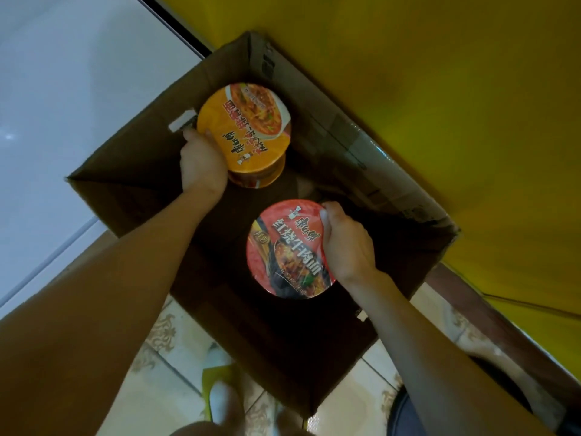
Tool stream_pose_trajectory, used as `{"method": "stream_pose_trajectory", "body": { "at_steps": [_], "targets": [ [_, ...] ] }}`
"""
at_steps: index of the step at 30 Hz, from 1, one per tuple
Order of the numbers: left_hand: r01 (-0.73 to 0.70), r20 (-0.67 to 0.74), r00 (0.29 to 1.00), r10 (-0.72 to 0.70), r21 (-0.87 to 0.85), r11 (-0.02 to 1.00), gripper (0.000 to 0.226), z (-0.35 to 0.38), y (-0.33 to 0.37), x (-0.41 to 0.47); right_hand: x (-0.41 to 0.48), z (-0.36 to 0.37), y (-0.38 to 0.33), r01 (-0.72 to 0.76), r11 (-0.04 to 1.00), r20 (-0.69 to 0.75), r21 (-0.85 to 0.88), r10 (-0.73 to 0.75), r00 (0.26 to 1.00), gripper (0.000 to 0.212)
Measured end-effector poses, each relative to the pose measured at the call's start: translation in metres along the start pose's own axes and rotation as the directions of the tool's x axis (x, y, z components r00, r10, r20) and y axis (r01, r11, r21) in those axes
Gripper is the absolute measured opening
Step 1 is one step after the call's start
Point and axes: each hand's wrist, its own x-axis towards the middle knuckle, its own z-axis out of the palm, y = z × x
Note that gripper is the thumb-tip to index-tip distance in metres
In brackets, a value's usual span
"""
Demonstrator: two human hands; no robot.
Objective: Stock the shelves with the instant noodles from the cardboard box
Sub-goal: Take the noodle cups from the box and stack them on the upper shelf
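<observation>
Currently, the left hand [202,162] gripped an orange noodle bowl [243,130] and the right hand [345,243] gripped a red noodle bowl [289,247], both over the open cardboard box [125,171]. No shelf was visible; shelving apparently remained to be done.

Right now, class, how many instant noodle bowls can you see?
2. The orange-lidded bowl is in the left hand, farther across the brown cardboard box; the red-lidded bowl is in the right hand, nearer. The dark interior may hide more.
</observation>
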Motion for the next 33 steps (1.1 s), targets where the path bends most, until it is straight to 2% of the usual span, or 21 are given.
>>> {"method": "stream_pose_trajectory", "body": {
  "at_steps": [3,8,18,23,27,33],
  "targets": [
    [-0.001,0.018,1.000,0.001,-0.024,1.000,0.035,-0.035,0.022,-0.016,-0.020,-0.024,-0.018,0.011,0.999,-0.023,-0.030,-0.012,1.000,0.037],
    [-0.094,0.007,0.996,0.093,0.024,0.995,0.035,-0.110,0.068,-0.056,-0.068,-0.078,-0.056,0.046,0.998,-0.063,-0.045,-0.049,0.997,0.036],
    [-0.227,-0.033,0.973,0.229,0.069,0.972,0.035,-0.273,0.168,-0.174,-0.202,-0.204,-0.133,0.070,0.997,-0.138,0.018,-0.067,0.988,0.034],
    [-0.333,-0.082,0.937,0.339,0.074,0.940,0.036,-0.347,0.206,-0.235,-0.272,-0.259,-0.158,0.090,0.992,-0.209,0.086,-0.070,0.975,0.034],
    [-0.394,-0.135,0.910,0.392,0.013,0.919,0.033,-0.404,0.232,-0.279,-0.329,-0.298,-0.180,0.143,0.989,-0.262,0.031,-0.130,0.956,0.033],
    [-0.471,-0.265,0.845,0.465,0.045,0.881,0.037,-0.514,0.266,-0.349,-0.420,-0.360,-0.224,0.290,0.957,-0.319,-0.019,-0.280,0.905,0.028]
  ]
}}
